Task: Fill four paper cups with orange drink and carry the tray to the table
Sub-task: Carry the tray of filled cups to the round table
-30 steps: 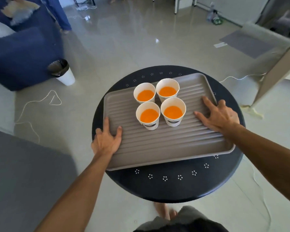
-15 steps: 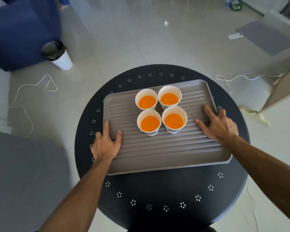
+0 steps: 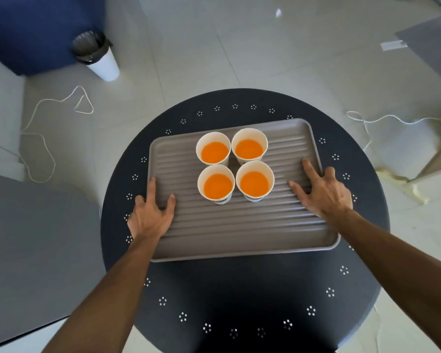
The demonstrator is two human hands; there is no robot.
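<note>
A grey ribbed tray [image 3: 239,225] lies flat on a round black table [image 3: 239,301]. On its far half stand white paper cups of orange drink, two at the back [image 3: 215,151] and two in front [image 3: 254,184], close together. My left hand [image 3: 150,217] grips the tray's left rim, thumb on the ribbed surface and fingers outside the edge. My right hand [image 3: 323,194] lies over the right rim with thumb and forefinger spread on the tray.
On the floor at the back left a white bin with a black liner [image 3: 97,56] stands beside a blue sofa [image 3: 36,29]. White cords [image 3: 49,115] trail on the tiles left and right. A grey surface [image 3: 36,250] lies close at my left.
The view has moved forward and tilted down over the table, which now fills more of the frame. Both hands keep their places on the tray's sides; the cups stand as before.
</note>
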